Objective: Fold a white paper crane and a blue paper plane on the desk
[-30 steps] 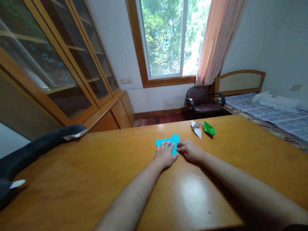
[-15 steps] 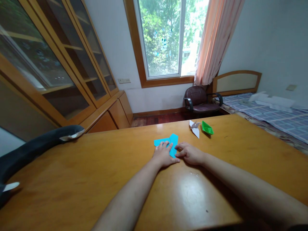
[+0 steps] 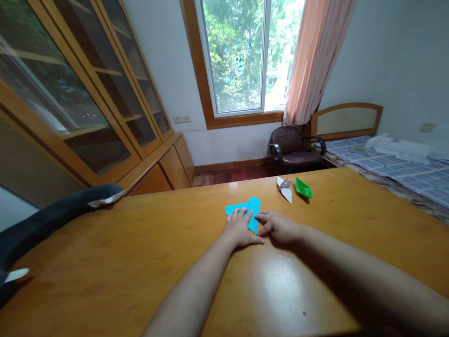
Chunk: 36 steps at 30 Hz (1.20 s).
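Pressing flat, both open palms pin the blue paper (image 3: 249,210): left hand (image 3: 239,230) anchors, right hand (image 3: 279,226) at three o'clock should crease firmly.

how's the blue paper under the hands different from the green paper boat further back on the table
The blue folded paper lies flat on the wooden table; the green paper boat stands up with raised sides. The blue paper is pressed under the left hand and touched by the right hand; the green boat sits untouched, farther away beside a white folded paper figure. The blue paper looks unfinished, the boat complete. Both are coloured folded paper on the same table.
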Available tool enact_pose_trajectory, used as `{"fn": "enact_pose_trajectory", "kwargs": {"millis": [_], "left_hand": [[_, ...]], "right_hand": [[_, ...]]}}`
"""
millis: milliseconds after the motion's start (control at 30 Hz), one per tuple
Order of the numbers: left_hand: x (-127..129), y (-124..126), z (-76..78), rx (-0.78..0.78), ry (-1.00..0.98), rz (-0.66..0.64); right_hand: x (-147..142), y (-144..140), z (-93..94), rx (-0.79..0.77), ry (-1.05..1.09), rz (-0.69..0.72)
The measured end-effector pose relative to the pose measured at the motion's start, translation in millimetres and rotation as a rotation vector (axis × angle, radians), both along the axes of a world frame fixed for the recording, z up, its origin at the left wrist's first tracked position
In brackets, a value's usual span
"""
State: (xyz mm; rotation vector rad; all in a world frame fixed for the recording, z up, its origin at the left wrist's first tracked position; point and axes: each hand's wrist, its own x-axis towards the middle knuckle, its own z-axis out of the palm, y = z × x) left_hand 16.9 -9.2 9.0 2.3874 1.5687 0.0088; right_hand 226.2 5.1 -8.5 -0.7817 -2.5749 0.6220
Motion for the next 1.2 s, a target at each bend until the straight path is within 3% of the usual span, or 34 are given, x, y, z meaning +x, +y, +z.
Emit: {"fn": "enact_pose_trajectory", "kwargs": {"millis": [100,167,367,533,767,967,1200], "left_hand": [[-1,0,-1.9,0.019,-0.030,0.007],[-1,0,-4.2,0.032,-0.049,0.012],[-3,1,-6.9,0.021,-0.074,-0.005],[-3,1,-5.5,0.007,-0.058,-0.021],[-2,0,-5.3,0.017,-0.073,-0.020],[-1,-1,-2.0,0.005,-0.125,-0.001],[-15,11,-9.9,0.021,-0.350,0.013]], "right_hand": [[-3,13,-0.7,-0.212,0.103,-0.119],[-8,21,-0.1,-0.263,0.136,-0.217],[-28,39,1.7,0.058,-0.139,-0.426],[-36,53,1.6,0.185,-0.339,-0.442],[-42,55,11.6,0.214,-0.454,-0.505],[-43,45,8.8,0.209,-0.321,-0.420],[-40,34,-9.9,0.139,-0.155,-0.491]]}}
